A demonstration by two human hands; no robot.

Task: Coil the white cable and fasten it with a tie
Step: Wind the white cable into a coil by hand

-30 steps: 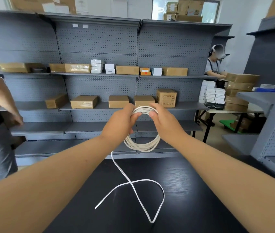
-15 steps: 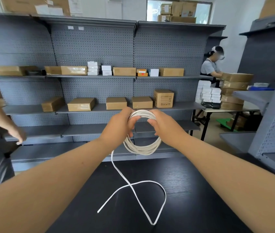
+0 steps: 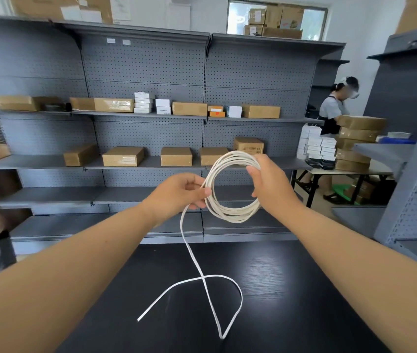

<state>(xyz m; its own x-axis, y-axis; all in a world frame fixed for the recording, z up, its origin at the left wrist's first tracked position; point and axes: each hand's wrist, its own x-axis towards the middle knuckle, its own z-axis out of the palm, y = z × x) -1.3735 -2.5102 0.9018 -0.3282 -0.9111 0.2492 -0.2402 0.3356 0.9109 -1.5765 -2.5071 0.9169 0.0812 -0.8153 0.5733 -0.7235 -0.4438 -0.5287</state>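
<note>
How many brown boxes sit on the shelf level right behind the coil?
5, left to right: angled box, wide box, square box, small box, taller printed box behind the coil. The right hand could hide more.

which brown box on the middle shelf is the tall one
The rightmost box, behind the top of the white cable: it stands taller than the flat rest and bears print.

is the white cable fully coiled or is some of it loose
Partly coiled: right hand and left hand hold up loops of white cable, but a loose tail lies on the black table.
</note>
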